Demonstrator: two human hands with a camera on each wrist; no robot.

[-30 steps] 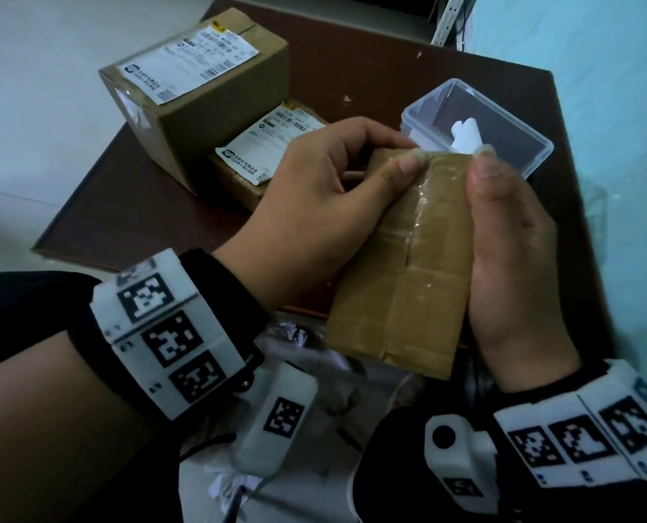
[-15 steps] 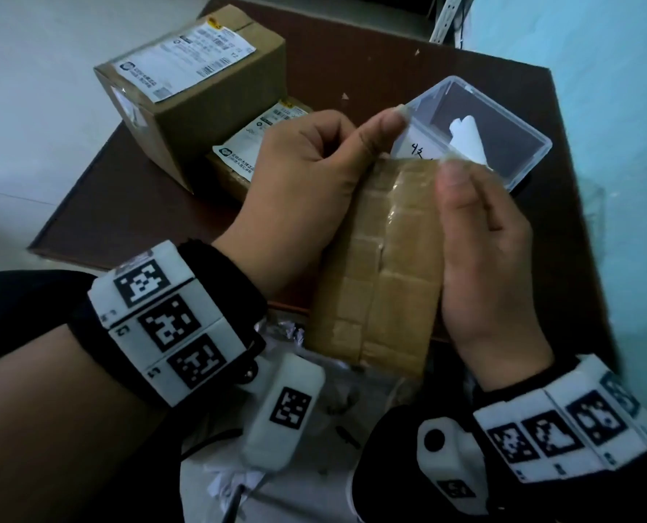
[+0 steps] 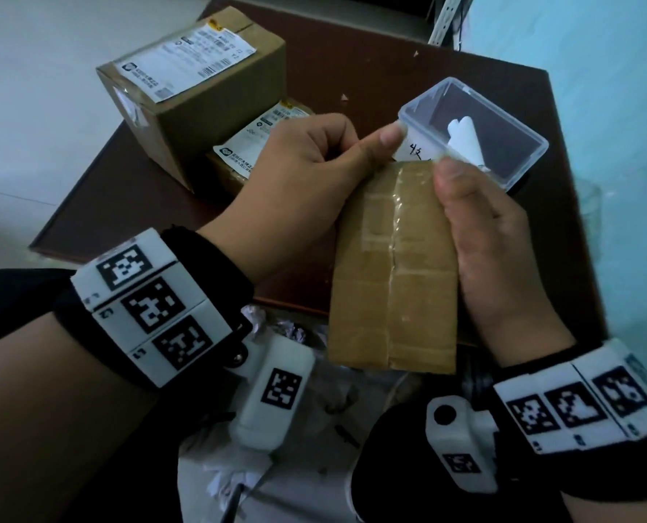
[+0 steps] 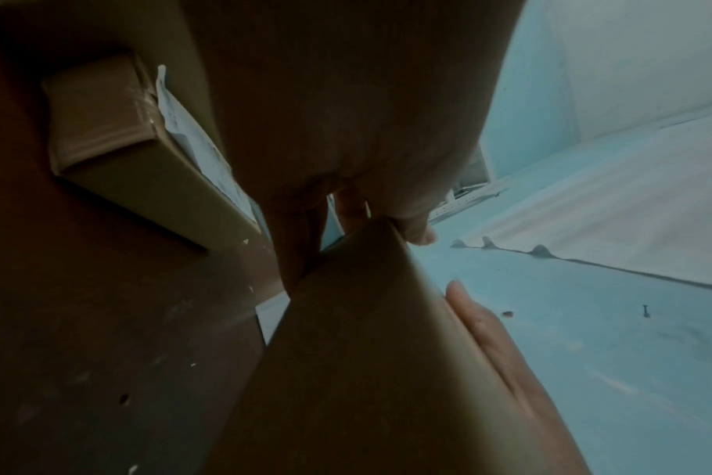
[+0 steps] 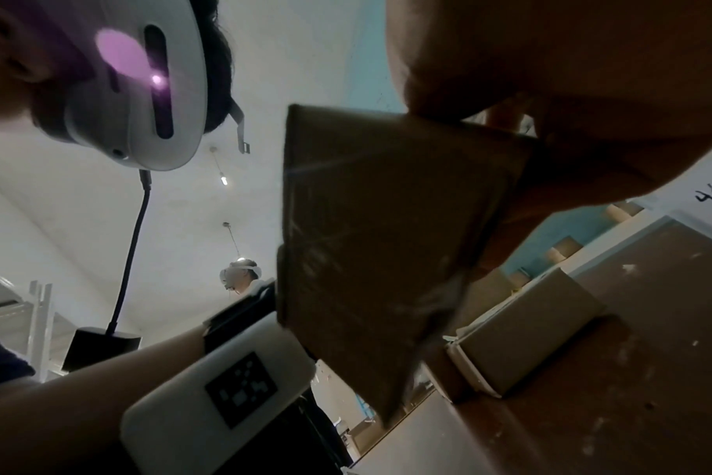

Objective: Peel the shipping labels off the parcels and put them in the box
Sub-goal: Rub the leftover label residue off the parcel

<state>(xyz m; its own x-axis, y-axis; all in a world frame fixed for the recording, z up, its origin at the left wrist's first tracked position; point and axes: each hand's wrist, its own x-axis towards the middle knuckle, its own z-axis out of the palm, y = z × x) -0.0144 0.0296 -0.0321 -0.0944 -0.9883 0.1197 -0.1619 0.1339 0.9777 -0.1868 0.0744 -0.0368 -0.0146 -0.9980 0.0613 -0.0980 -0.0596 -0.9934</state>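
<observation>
Parcel [image 3: 393, 269] held upright, label [image 3: 412, 151] mostly hidden behind it.
Long axis runs away from the wrists; left hand [image 3: 299, 183] pinches the label, right hand [image 3: 491, 239] grips the parcel.

Looks like a data-recording workroom, not a home. Pale blue walls [image 3: 597, 69] and a white ceiling [image 5: 305, 48] are enclosing it; bare lamps [image 5: 223, 180] are hanging on cords. White metal shelving [image 3: 444, 20] is standing behind a scuffed brown table [image 3: 371, 62]. A second person [image 5: 242, 276] in a headset is working in the background.
</observation>
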